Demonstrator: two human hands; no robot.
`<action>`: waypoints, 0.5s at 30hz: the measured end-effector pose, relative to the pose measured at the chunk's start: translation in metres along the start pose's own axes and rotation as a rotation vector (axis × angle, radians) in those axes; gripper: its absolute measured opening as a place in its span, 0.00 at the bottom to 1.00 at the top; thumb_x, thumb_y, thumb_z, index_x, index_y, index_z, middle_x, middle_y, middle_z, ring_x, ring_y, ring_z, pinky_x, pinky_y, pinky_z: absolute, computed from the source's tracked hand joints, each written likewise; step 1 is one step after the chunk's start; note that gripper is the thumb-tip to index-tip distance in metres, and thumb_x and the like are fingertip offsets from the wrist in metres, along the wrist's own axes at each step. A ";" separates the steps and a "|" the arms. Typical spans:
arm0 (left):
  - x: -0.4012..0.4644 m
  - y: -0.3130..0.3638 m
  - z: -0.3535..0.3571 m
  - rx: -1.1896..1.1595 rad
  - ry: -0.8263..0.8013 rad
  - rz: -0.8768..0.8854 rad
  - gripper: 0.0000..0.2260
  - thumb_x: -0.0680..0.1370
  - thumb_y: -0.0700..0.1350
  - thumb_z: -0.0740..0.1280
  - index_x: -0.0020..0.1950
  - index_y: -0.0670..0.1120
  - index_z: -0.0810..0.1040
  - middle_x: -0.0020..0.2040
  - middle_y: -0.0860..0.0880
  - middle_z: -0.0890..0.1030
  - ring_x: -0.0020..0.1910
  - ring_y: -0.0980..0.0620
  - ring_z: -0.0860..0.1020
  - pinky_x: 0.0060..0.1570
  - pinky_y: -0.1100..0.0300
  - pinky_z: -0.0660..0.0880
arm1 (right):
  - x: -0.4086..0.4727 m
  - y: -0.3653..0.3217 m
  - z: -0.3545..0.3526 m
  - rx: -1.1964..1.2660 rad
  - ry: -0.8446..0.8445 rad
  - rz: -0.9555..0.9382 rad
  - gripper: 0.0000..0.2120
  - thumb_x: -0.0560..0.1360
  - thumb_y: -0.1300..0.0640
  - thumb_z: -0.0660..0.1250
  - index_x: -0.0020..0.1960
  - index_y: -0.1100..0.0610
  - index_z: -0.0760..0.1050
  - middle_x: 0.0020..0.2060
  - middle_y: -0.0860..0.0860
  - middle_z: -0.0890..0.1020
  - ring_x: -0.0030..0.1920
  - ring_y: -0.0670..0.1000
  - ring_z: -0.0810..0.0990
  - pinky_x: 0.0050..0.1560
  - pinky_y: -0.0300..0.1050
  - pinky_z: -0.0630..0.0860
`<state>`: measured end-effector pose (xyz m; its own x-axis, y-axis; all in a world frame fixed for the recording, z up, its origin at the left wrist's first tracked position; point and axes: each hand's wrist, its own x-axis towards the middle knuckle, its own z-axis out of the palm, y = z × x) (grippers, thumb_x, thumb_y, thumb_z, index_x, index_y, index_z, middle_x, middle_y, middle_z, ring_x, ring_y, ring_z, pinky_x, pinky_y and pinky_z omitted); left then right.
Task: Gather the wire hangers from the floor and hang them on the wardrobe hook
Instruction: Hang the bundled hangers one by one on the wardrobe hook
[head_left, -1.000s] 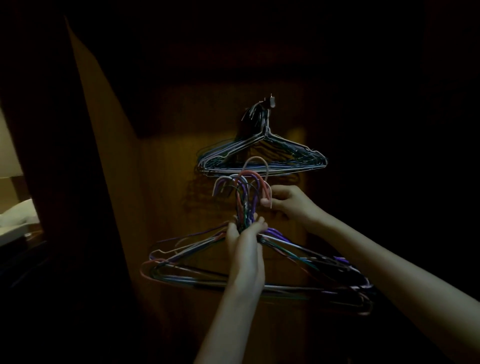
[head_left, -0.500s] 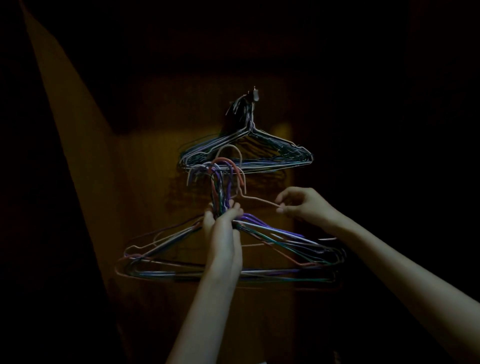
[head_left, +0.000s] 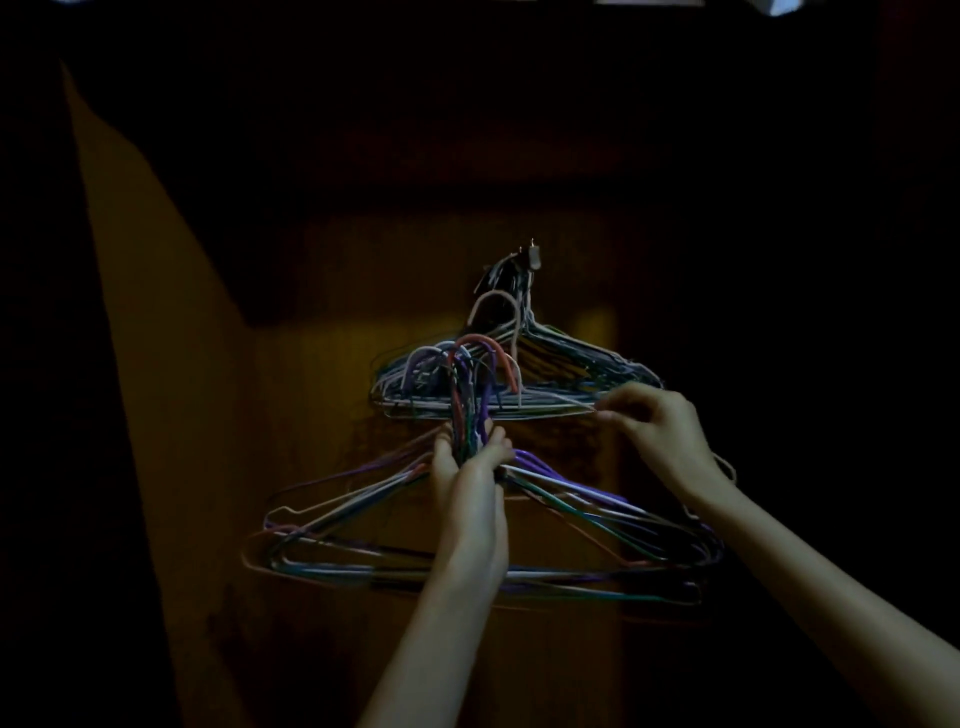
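A metal wardrobe hook (head_left: 532, 255) sticks out of the dim wooden panel and carries several wire hangers (head_left: 597, 364). My left hand (head_left: 470, 467) grips a bundle of coloured wire hangers (head_left: 395, 561) by their necks, just below the hung ones. My right hand (head_left: 657, 431) pinches the shoulder wire of a single pale hanger (head_left: 496, 304), lifted out of the bundle. Its curved hook sits just below the wardrobe hook, in front of the hung hangers' necks.
The wooden wardrobe panel (head_left: 311, 415) is lit only in its middle. A lit wooden side face (head_left: 140, 312) runs down the left. Everything else around is in deep shadow.
My right hand has drawn one pale hanger out of the bundle and raised it to the right, bringing its hook up close to the wardrobe hook. My left hand still holds the bundle.
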<state>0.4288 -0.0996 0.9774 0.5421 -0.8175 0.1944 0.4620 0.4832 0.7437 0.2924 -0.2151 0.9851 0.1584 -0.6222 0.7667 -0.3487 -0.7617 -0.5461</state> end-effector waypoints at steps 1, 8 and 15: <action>0.006 0.000 0.003 0.018 -0.011 0.015 0.34 0.74 0.25 0.58 0.77 0.45 0.55 0.63 0.40 0.75 0.62 0.44 0.75 0.69 0.48 0.64 | 0.007 0.003 -0.002 0.003 0.032 -0.015 0.06 0.72 0.62 0.70 0.42 0.52 0.78 0.37 0.44 0.79 0.41 0.42 0.76 0.41 0.28 0.69; 0.040 0.004 0.019 0.044 0.025 0.063 0.34 0.74 0.24 0.57 0.76 0.46 0.55 0.59 0.41 0.77 0.62 0.44 0.75 0.68 0.49 0.66 | 0.066 0.026 -0.004 0.071 0.207 -0.017 0.03 0.72 0.62 0.70 0.43 0.55 0.79 0.38 0.48 0.80 0.41 0.45 0.78 0.44 0.36 0.74; 0.060 0.004 0.027 0.092 0.023 0.136 0.36 0.76 0.24 0.56 0.77 0.49 0.48 0.63 0.42 0.75 0.60 0.48 0.76 0.62 0.56 0.69 | 0.102 0.052 0.015 0.040 0.224 0.039 0.02 0.73 0.60 0.70 0.42 0.54 0.79 0.38 0.50 0.80 0.45 0.51 0.79 0.49 0.50 0.76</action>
<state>0.4438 -0.1552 1.0091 0.6117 -0.7386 0.2834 0.3177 0.5574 0.7670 0.3044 -0.3206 1.0299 -0.0645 -0.5990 0.7982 -0.3130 -0.7473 -0.5861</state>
